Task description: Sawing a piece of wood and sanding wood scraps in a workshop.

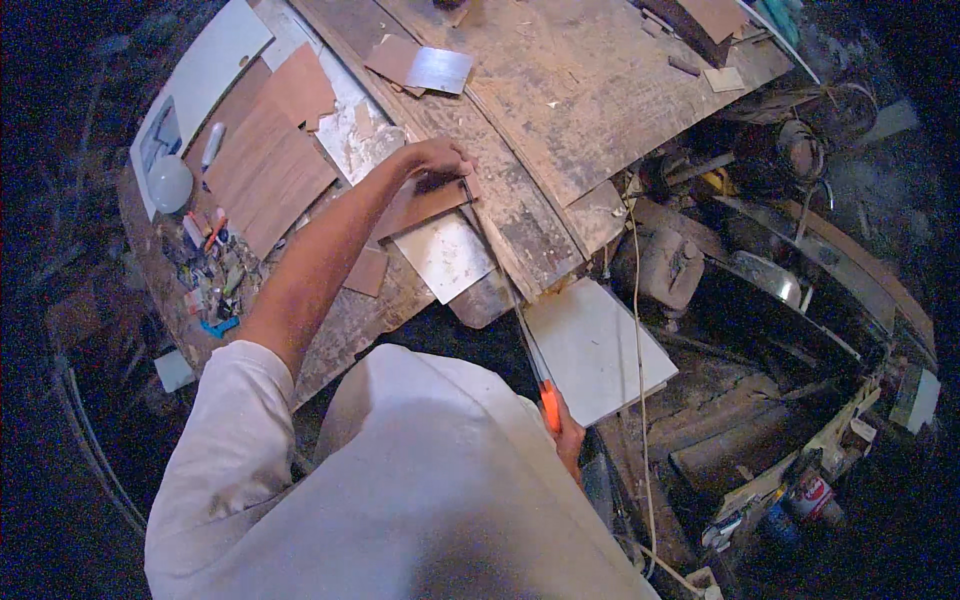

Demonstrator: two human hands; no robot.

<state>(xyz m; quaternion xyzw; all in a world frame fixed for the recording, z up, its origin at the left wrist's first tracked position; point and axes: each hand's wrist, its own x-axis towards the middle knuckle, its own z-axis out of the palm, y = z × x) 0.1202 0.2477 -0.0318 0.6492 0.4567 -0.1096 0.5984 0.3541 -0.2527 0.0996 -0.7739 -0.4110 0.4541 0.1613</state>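
My right hand (569,438) is closed round the orange handle of a handsaw (533,343). The narrow blade runs up and away to the edge of a small brown wood panel (425,210) on the workbench. On that panel rests my left hand (440,162), its fingers bent and pressing near the blade's far end. Some of the left fingers are hidden behind the hand. Beneath the panel, a white sheet (447,258) sticks out towards me over the bench edge. Whether the blade's teeth are inside the wood is too small to tell.
Sawdust covers the workbench (600,90). At left lie a larger brown board (270,170), a white bulb (171,183) and scattered small tools. White panels (600,350) stand below the bench edge at right, beside a hanging cord (640,400) and a dusty jerrycan (668,268).
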